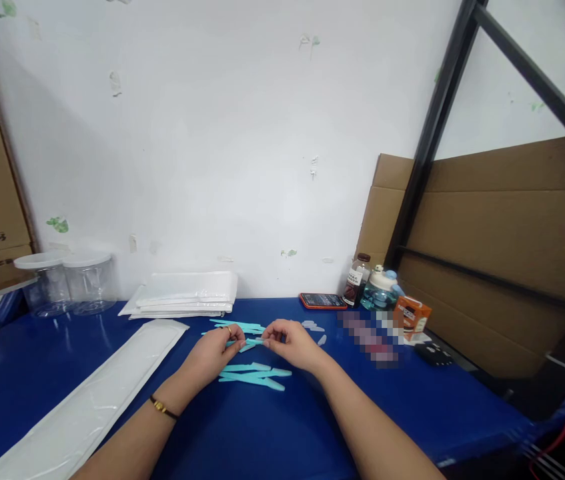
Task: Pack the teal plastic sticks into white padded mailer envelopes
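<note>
My left hand [222, 347] and my right hand [289, 340] meet over the middle of the blue table, fingers of each closed in a pinch. Between them they hold a slim turquoise eyebrow razor [255, 341], one end in each hand; fingertips cover parts of it. Just behind the hands lies a group of similar turquoise razors [237, 327], partly hidden by my fingers. Nearer to me, several more turquoise razors [252, 377] rest crossed over one another. Small translucent covers [313, 327] are scattered to the right of my right hand.
White padded mailers [182, 293] are stacked by the wall, with a long white packet [97, 393] at left. Two clear jars [89, 287] stand behind. Toward the right are a phone [323, 301], a dark bottle [356, 280], a water bottle [379, 293] and an orange box [412, 317].
</note>
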Motion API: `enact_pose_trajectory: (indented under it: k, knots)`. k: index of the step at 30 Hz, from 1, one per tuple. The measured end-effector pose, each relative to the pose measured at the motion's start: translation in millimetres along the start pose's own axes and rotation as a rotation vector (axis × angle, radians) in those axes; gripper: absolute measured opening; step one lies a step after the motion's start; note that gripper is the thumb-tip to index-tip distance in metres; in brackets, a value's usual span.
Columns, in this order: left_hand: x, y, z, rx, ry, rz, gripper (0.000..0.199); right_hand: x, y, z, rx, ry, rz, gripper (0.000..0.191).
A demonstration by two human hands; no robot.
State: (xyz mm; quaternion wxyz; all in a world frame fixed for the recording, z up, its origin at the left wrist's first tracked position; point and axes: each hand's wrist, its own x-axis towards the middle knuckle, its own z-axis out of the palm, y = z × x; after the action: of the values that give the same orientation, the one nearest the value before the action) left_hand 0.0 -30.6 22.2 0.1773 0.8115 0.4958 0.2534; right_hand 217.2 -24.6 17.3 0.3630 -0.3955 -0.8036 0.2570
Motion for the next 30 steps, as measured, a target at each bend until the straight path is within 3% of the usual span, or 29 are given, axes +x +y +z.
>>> enact_pose_trajectory:
  k: [7, 11, 13, 15, 18, 24, 30]
  knots:
    - [0, 4, 7.1, -0.003, -0.073, 0.011, 0.022, -1, 0, 10, 0.023, -0.096, 0.035, 0.013]
    - [1, 6, 7.6, 0.061, -0.124, 0.024, 0.023, -2, -1, -2, -0.018, -0.190, 0.041, 0.018]
    - [1, 4, 3.6, 0.100, -0.083, 0.034, 0.023, -3, 2, -18, -0.078, -0.094, 0.031, 0.017]
    - [1, -2, -2.0, 0.149, -0.010, 0.016, 0.024, -5, 11, -40, -0.179, 0.088, 0.034, 0.016]
    - [1, -17, -8.4, 0.219, 0.037, -0.029, 0.023, -10, 33, -68, -0.303, 0.230, 0.159, 0.018]
    - [1, -36, -5.3, 0.239, -0.024, -0.065, 0.011, -23, 65, -82, -0.454, 0.106, 0.486, 0.028]
    - [1, -33, -3.6, 0.267, -0.032, -0.038, 0.012, -22, 64, -70, -0.432, 0.039, 0.505, 0.017]
